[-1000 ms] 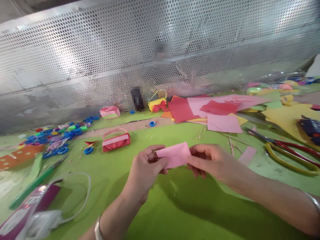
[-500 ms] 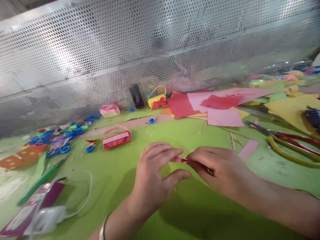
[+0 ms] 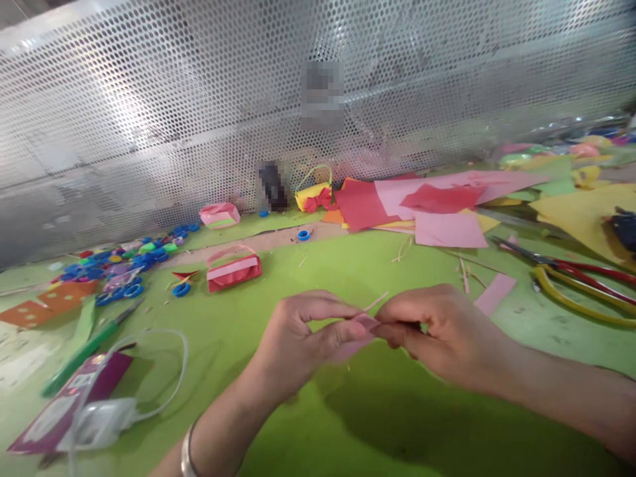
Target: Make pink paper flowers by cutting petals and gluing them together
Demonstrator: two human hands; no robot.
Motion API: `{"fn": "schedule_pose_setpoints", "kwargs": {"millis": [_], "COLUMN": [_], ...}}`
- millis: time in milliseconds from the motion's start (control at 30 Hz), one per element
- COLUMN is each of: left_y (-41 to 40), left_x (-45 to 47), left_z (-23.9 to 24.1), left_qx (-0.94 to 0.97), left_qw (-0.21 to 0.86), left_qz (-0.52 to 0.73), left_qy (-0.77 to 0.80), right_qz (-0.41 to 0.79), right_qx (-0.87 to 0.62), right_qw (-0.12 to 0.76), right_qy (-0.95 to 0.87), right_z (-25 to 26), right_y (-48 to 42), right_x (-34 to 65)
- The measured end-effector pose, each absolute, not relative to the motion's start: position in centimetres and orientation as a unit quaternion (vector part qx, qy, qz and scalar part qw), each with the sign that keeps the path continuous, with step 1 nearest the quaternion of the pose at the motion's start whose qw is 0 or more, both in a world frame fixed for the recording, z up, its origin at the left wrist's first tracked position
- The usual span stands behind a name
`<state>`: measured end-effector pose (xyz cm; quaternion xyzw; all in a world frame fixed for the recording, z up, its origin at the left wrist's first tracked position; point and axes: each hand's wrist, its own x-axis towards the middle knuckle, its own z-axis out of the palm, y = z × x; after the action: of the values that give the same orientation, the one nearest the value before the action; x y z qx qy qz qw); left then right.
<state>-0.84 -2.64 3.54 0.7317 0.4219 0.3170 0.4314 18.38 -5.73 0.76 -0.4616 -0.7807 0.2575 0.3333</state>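
Between my two hands is a small piece of pink paper (image 3: 354, 346), held above the green table surface (image 3: 278, 424). My left hand (image 3: 318, 331) pinches it between thumb and fingers, and part of the paper shows below the thumb. My right hand (image 3: 432, 324) grips its other side with the fingertips, which hide that end. A thin pale strip (image 3: 376, 301) sticks up between the hands. Beyond them sits a small red paper handbag (image 3: 233, 271) with a pink band and handle.
Farther back are a yellow paper bag (image 3: 314, 197) with a red bow and stacked coloured sheets (image 3: 368, 202). Scissors (image 3: 561, 265) lie at right beside a pink strip (image 3: 495, 293). On the left are blue rings and beads (image 3: 124, 265), a green-handled tool (image 3: 89, 351) and a white plug (image 3: 106, 421).
My left thumb has closed onto the pink paper, where it was apart before. The paper has turned, so more of it shows below my left hand.
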Motion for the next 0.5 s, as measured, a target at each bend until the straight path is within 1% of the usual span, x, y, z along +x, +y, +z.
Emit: {"fn": "schedule_pose_setpoints", "kwargs": {"millis": [100, 167, 200, 267, 367, 433, 500], "left_y": [-2.4, -2.4, -2.4, -2.6, -3.1, -3.5, -3.5], "left_x": [-1.0, -1.0, -0.9, -0.6, 0.0, 0.3, 0.2], "left_z": [3.6, 3.4, 3.2, 3.0, 3.0, 3.2, 3.4], "left_qx": [0.728, 0.702, 0.686, 0.664, 0.663, 0.66, 0.657], "left_qw": [0.387, 0.397, 0.412, 0.429, 0.448, 0.478, 0.494], "left_qz": [0.318, 0.324, 0.319, 0.302, 0.265, 0.246, 0.242], "left_qy": [0.468, 0.494, 0.508, 0.533, 0.538, 0.525, 0.516], "right_qz": [0.335, 0.354, 0.341, 0.278, 0.197, 0.203, 0.229], "right_qx": [-0.484, -0.491, -0.492, -0.484, -0.442, -0.432, -0.456], "right_qw": [0.332, 0.312, 0.305, 0.312, 0.357, 0.376, 0.397], "right_qy": [-0.737, -0.732, -0.741, -0.769, -0.799, -0.794, -0.763], "right_z": [1.0, 1.2, 1.3, 1.3, 1.2, 1.3, 1.5], "right_y": [-5.4, -5.2, -5.1, -5.1, -5.4, -5.7, -5.5], "right_x": [18.7, 18.8, 18.8, 18.6, 18.0, 17.9, 18.2]}}
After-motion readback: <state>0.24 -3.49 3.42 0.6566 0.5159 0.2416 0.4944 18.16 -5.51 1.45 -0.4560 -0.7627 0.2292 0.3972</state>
